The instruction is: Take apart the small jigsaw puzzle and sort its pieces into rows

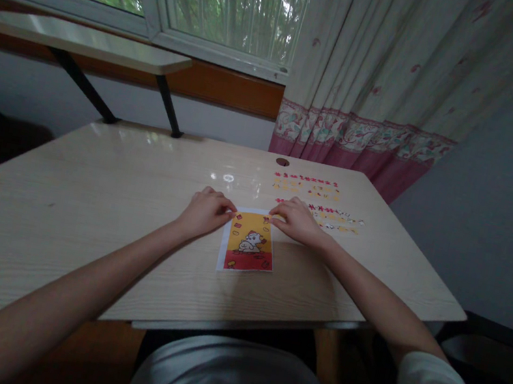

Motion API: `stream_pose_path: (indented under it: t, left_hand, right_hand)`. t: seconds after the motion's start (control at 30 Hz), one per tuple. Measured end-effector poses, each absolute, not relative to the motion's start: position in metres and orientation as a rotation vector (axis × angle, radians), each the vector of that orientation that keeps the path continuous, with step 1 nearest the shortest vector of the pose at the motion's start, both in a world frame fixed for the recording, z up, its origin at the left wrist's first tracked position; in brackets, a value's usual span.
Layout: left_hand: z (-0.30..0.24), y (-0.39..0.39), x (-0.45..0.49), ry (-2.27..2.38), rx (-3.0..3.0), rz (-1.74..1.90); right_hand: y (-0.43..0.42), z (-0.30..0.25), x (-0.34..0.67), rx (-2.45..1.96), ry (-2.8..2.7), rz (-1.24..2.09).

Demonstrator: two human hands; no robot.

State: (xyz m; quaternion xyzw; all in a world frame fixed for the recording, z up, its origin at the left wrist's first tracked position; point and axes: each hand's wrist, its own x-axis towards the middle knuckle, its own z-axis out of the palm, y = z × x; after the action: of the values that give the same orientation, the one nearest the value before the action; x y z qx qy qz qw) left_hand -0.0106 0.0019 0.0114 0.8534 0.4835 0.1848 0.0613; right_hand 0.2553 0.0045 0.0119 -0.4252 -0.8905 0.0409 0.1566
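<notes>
A printed picture card [249, 258] lies on the desk in front of me. It has a yellow upper part, a red lower part, white margins at the top and left, and a white cartoon animal in the middle. The fingers of my left hand [204, 210] are pinched at its upper left corner. At the upper right corner my right hand [298, 220] pinches too, thumb and fingers together. Past my right hand, several rows of small red pieces [306, 179] and yellow pieces [285, 184] are laid out; my hand hides some of them.
The wooden desk [100, 204] has a cable hole [282, 162] near its back edge. A raised shelf [79, 40] on black legs stands at the back left. Behind are a window [230, 2] and a patterned curtain [352, 70]; a wall closes the right side.
</notes>
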Motion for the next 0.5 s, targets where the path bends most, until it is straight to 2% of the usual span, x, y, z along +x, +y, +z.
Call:
stream_pose_path:
  t: [0.5]
  left_hand:
    - [0.0135, 0.0004, -0.0095, 1.494, 2.574, 0.551]
  right_hand:
    - [0.0019, 0.0148, 0.2550, -1.204, -2.555, 0.139]
